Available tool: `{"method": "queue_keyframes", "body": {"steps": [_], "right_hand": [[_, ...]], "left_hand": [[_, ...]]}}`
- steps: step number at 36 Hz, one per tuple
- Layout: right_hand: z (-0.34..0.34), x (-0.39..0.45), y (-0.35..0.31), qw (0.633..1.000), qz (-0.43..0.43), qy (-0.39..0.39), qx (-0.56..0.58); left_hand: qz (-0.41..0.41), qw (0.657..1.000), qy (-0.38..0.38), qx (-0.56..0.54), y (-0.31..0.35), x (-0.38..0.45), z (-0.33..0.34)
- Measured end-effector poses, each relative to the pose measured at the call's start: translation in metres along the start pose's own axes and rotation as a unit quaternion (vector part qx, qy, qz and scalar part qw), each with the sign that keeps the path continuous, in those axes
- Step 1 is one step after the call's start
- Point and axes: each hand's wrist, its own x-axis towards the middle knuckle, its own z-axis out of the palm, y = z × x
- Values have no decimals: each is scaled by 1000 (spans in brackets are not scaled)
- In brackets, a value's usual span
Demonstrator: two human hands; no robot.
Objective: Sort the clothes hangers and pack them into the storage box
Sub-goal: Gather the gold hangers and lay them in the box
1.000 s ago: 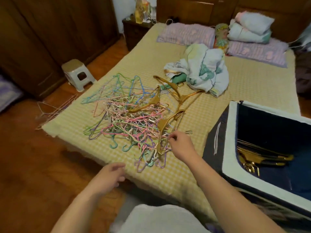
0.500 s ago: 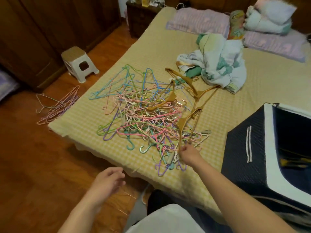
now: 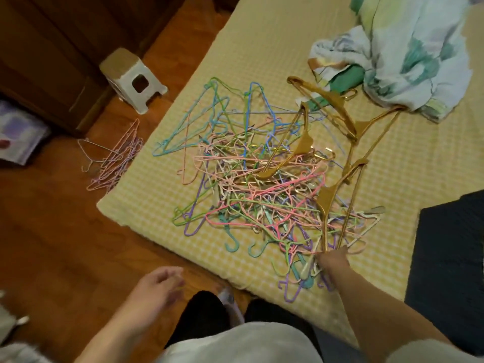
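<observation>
Gold hanger (image 3: 330, 205) lying tangled atop the heap of hangers (image 3: 262, 189) on the bed (image 3: 262, 48), right hand (image 3: 332, 259) pinching its lower end, left hand (image 3: 157, 284) hovering slack and empty: probably best easing it out slowly, steadying the heap, toward the dark storage box (image 3: 450, 252) just beside.

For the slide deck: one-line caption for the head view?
Right hand grips a gold hanger in the hanger pile on the bed.

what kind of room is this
Most likely a home bedroom. A bed with a yellow checked cover fills most of the view, a crumpled floral blanket lies on it, and dark wooden wardrobe doors stand along the wooden floor. A tangle of clothes hangers is spread on the bed.
</observation>
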Motion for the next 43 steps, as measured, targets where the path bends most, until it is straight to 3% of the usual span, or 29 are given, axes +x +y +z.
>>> {"method": "queue_keyframes", "body": {"steps": [3, 6, 15, 18, 24, 28, 32, 43], "right_hand": [[10, 36, 6, 1000, 4, 3, -12], [10, 52, 23, 1000, 8, 5, 11], [-56, -96, 17, 989, -103, 49, 89], [-68, -155, -16, 980, -137, 66, 128], [-55, -218, -71, 960, -210, 66, 171], [-40, -235, -92, 958, -240, 21, 154], [-27, -242, -105, 957, -259, -22, 131], [-8, -250, -123, 958, -251, -112, 87]], "left_hand": [[-7, 996, -71, 53, 23, 15, 5], [5, 991, -87, 104, 49, 36, 3], [123, 959, -204, 155, 140, 74, 14], [179, 942, -256, 118, 177, 73, 24], [257, 901, -342, -70, 248, 43, 44], [281, 883, -337, -165, 277, 37, 44], [288, 871, -356, -181, 287, 41, 24], [294, 892, -274, -207, 261, 66, -8]]}}
